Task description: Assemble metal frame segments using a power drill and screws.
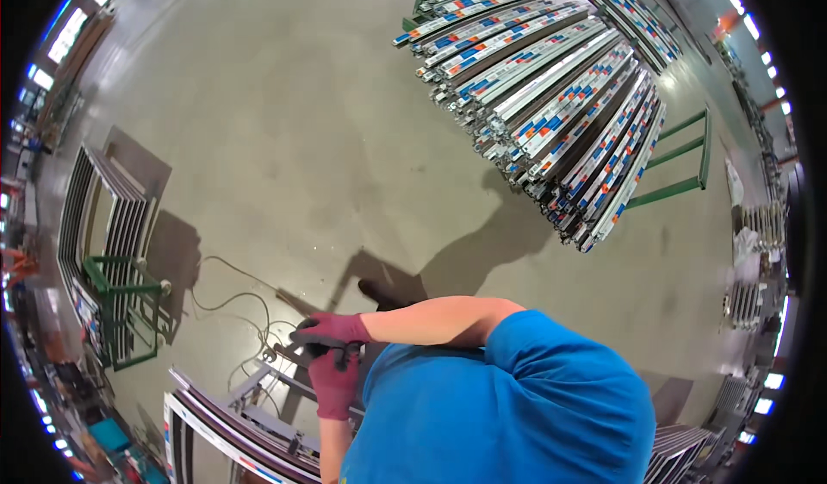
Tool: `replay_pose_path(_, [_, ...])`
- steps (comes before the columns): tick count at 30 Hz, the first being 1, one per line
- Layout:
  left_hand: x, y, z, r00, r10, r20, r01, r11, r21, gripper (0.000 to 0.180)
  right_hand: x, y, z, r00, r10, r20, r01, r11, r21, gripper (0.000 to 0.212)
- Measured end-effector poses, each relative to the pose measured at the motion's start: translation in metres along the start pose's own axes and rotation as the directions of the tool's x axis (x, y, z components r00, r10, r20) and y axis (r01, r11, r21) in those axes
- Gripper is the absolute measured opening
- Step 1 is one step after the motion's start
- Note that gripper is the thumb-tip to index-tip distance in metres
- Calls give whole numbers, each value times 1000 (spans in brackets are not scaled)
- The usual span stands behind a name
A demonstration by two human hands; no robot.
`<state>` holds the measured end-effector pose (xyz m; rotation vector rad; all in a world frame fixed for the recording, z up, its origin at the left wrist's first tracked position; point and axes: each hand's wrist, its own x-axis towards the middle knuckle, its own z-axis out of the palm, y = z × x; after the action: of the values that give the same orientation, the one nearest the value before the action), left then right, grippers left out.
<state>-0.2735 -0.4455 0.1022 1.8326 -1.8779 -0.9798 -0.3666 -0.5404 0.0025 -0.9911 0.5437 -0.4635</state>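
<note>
My right hand point(332, 328) and my left hand point(334, 374) meet close together in front of my body, at the left. Both wear maroon gloves with dark grey fingers. The right arm crosses from the right, and its hand lies just above the left one, touching or overlapping it. Fingers on both hands are curled in. What they hold, if anything, is hidden among the dark glove fingers. Below and left of the hands stands a grey metal stand point(250, 402), with long white-and-dark frame profiles point(233, 445) beside it.
A cable point(237, 297) loops over the floor left of my hands. At the left, a green wheeled cart point(129, 290) holds several frames point(125, 217). Bundled long profiles point(551, 96) with blue and orange labels lie on a green rack point(702, 152) at the upper right.
</note>
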Motion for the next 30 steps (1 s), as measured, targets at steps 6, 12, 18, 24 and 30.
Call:
replay_pose_path(6, [135, 22, 40, 981, 113, 155, -53, 937, -345, 22, -37, 31, -217, 738, 222, -637, -381, 917, -122, 46])
replay_pose_path(12, [231, -13, 69, 964, 47, 261, -15, 992, -124, 30, -239, -7, -437, 459, 390, -798, -876, 347, -334, 69])
replay_pose_path(18, [292, 1, 67, 926, -120, 357, 57, 982, 182, 38, -342, -108, -575, 105, 194, -975, -976, 206, -64, 69])
replay_pose_path(24, [319, 59, 151, 899, -352, 260, 315, 933, 176, 37, -403, -44, -793, -258, 9, -966, -804, 552, 220, 55])
replay_pose_path(30, [317, 179, 236, 848, -293, 443, 268, 956, 120, 39, -376, -38, -809, -399, 66, -914, -666, 665, 339, 46])
